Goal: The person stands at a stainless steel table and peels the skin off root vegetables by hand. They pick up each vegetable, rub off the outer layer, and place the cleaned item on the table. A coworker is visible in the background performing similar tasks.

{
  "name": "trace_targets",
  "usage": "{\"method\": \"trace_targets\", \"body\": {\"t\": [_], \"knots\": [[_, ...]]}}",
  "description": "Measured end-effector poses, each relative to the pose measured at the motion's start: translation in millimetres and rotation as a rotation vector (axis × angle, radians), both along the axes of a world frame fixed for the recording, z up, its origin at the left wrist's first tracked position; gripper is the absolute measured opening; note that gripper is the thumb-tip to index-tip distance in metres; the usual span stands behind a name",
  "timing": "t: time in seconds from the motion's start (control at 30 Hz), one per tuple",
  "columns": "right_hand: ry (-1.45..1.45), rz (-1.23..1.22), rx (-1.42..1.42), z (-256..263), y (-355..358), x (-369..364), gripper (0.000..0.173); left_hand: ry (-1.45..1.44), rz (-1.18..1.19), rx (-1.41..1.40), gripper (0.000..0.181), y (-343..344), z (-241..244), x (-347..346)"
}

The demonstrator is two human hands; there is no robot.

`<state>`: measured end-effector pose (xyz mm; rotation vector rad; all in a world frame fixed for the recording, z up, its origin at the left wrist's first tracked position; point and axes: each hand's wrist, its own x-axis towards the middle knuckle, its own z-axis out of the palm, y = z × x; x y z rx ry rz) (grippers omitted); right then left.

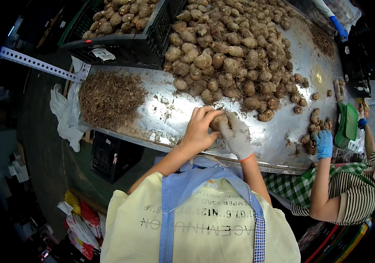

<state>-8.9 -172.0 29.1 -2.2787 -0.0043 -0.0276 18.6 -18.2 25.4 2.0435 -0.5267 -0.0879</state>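
Over the near edge of a metal table (161, 115), my two hands meet on one brown taro corm (218, 122). My bare left hand (201, 126) curls its fingers over the corm from the left. On the other side, my right hand (238, 134), in a dirty white knit glove with an orange cuff, presses against the corm and hides part of it. Beyond my hands, a large heap of hairy taro corms (232, 65) spreads across the table.
A pile of brown root fibres (112, 97) lies left, below a black crate (121, 49) of taro. At right, a co-worker's blue-gloved hand (324, 144) touches small taro corms (315, 123) near a green container (347, 125). Another blue-gloved person (338, 26) stands across the table.
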Motion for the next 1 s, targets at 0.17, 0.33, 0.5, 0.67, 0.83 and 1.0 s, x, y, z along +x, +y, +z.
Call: {"method": "trace_targets", "body": {"t": [0.17, 0.33, 0.5, 0.67, 0.83, 1.0], "knots": [[0.039, -0.006, 0.022, -6.8, 5.7, 1.6, 0.035, 0.005, 0.028, -0.037, 0.055, -0.9, 2.9, 1.4], [-0.062, -0.127, 0.196, -18.4, 3.0, -5.9, 0.031, 0.299, -0.044, -0.173, 0.055, 3.7, 8.8, 6.8], [0.011, -0.195, 0.328, -28.8, -6.2, -7.0, 0.034, 0.391, -0.033, -0.395, 0.054, 3.2, 1.2, 6.6], [0.175, -0.118, 0.413, -7.7, -7.5, -3.6, 0.034, 0.18, 0.013, -0.288, 0.055, 3.9, -0.5, 8.7], [-0.071, 0.008, 0.13, -18.1, 1.3, -4.2, 0.033, 0.132, 0.021, -0.224, 0.053, 1.8, 2.9, 5.6], [-0.058, -0.018, -0.15, -15.2, -3.0, 1.2, 0.033, 0.154, 0.05, -0.375, 0.047, -0.8, -2.9, 4.1]]}}
